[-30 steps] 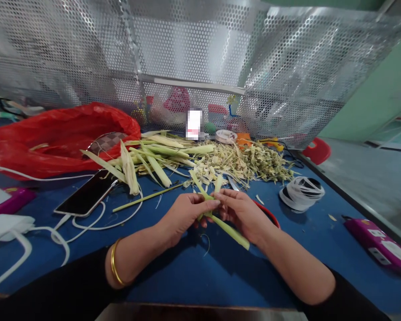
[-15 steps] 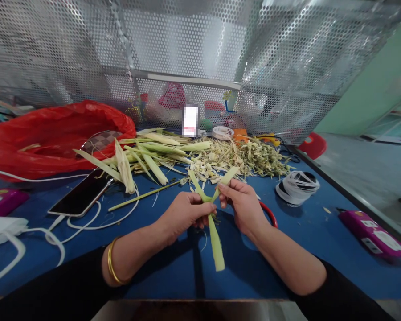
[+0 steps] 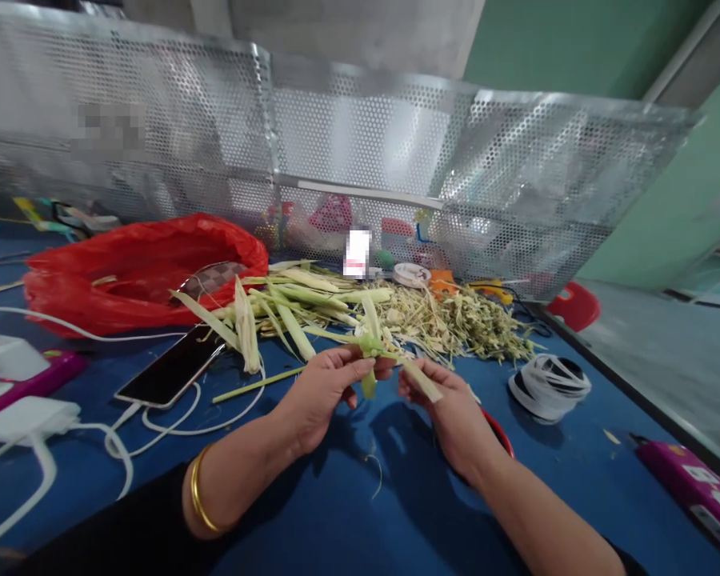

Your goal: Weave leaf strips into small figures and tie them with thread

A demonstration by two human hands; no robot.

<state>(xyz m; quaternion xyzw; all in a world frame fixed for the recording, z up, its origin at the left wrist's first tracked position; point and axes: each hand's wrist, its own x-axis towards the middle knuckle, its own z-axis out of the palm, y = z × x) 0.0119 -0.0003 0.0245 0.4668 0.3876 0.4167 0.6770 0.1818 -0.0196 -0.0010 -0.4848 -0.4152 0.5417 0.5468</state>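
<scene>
Both hands work a folded pale green leaf strip [image 3: 372,346] just above the blue table [image 3: 360,512]. My left hand [image 3: 324,392] pinches the fold between thumb and fingers, with short ends sticking up and down from it. My right hand [image 3: 450,408] is closed on one strip end [image 3: 421,380] that runs right and down from the fold. A gold bangle [image 3: 199,492] circles the left wrist. Behind the hands lie a pile of whole leaf strips [image 3: 288,300] and a heap of cut scraps [image 3: 456,316].
A red plastic bag [image 3: 138,268] sits at back left. A phone [image 3: 171,368] with white cables [image 3: 174,416] lies left of the hands. A roll of white tape [image 3: 549,378] and a purple case [image 3: 693,488] lie at right. A perforated metal screen [image 3: 360,168] walls the back.
The long strip end that hung down toward me is now turned to the right and held by my right hand. The camera has tilted up a little.
</scene>
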